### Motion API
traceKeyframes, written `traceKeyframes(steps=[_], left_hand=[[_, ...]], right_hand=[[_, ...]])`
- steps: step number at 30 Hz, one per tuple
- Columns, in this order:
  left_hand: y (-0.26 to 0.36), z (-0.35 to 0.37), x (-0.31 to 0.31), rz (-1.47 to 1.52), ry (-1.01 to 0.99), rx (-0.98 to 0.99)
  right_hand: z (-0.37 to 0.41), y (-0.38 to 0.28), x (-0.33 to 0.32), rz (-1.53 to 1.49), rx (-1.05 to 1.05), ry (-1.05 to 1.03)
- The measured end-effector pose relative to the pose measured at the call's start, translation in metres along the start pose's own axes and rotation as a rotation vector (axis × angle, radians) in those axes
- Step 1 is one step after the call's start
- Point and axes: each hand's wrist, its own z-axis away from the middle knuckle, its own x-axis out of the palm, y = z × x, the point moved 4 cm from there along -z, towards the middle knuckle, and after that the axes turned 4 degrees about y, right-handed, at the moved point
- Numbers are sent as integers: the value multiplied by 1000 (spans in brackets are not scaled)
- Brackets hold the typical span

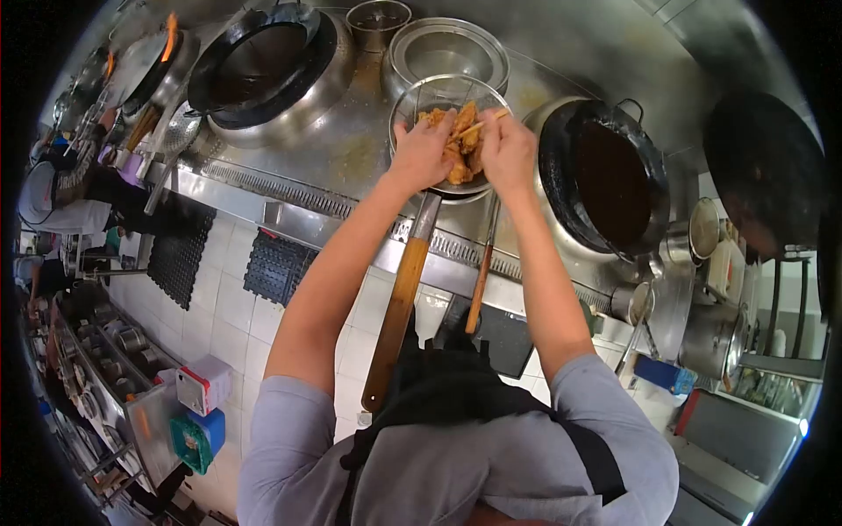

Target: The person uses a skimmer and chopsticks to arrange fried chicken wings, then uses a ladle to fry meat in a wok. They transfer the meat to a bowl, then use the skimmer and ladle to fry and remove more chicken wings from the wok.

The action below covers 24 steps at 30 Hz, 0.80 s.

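Golden-brown fried chicken pieces lie heaped in a round wire strainer with a long wooden handle. My left hand is over the left side of the heap, thumb and fingers around a piece, though its underside is hidden. My right hand is closed around thin wooden chopsticks, which reach into the chicken from the right. The strainer rests over a vessel mostly hidden beneath it. Beside its handle, a second wooden-handled tool slants down over the counter edge.
A wok of dark liquid stands close on my right, another wok at the left. Behind the strainer are a metal pot and a small bowl. A person is at far left.
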Motion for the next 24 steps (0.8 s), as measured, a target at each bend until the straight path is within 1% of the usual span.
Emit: traceKeyframes(steps=[1,4,5,7,8,9,10,12,13,16,18,19,22,23,24], left_hand=[[2,-1,-4,26,-36,-29],[-5,-3,-16,50,193,-101],[-12,-3,-22,44,259,-131],[-24,-5,-41,26,393,-182],[-26,-9,-41,-3,366,-179],[-27,-13,-40,-30,336,-176],[-27,-16,-38,-54,302,-168],[-26,-28,-30,-175,196,-113],[-25,-26,-23,-230,130,-97],[-30,-33,-17,-294,68,-105],[-35,-37,-18,-285,104,-155],[-37,-37,-18,-279,118,-177],[-46,-43,-7,-145,-7,-243],[-42,-40,-3,-137,-24,-235],[-39,-38,0,-130,-39,-226]], right_hand=[[-11,-6,-9,-8,-2,22],[-27,-22,-28,-83,56,98],[-33,-24,-27,-119,54,138],[-33,-17,-6,-164,78,133],[-29,-8,9,-185,92,130],[-19,12,39,-130,15,64],[-11,28,61,-117,84,54],[-24,18,52,-95,78,-5],[-25,9,40,-105,85,7],[-42,-18,-1,-137,96,70],[-49,-25,-16,-173,97,122],[-47,-22,-15,-152,132,112],[-14,13,35,-90,-75,62],[-4,21,49,-71,-61,128],[-6,23,44,-114,51,78]])
